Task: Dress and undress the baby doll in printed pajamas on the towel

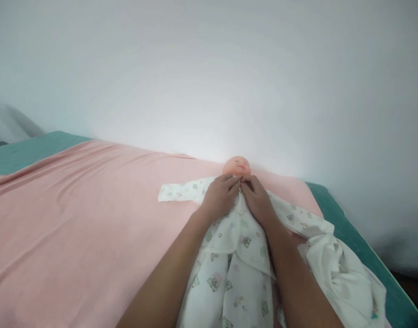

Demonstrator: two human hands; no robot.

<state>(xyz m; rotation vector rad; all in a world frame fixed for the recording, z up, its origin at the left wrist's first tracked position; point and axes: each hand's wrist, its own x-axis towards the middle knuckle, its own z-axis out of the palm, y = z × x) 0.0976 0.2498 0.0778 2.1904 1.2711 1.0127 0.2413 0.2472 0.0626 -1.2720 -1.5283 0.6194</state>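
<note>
A baby doll [236,166] lies on its back with its head toward the wall. It wears a white printed shirt [241,230] with buttons down the front and matching printed trousers [209,291]. Both sleeves stretch out sideways. At the doll's neck, my left hand [221,193] pinches one side of the shirt's collar. My right hand [256,197] grips the other side, its fingertips meeting the left ones. The top fastening is mostly hidden under my fingers. One button shows just below my hands.
A pink sheet [109,228] with creases covers the bed, and the green mattress [31,148] shows at both sides. Crumpled white cloth [345,269] lies to the right of the doll. A pale wall [195,68] rises right behind the doll's head.
</note>
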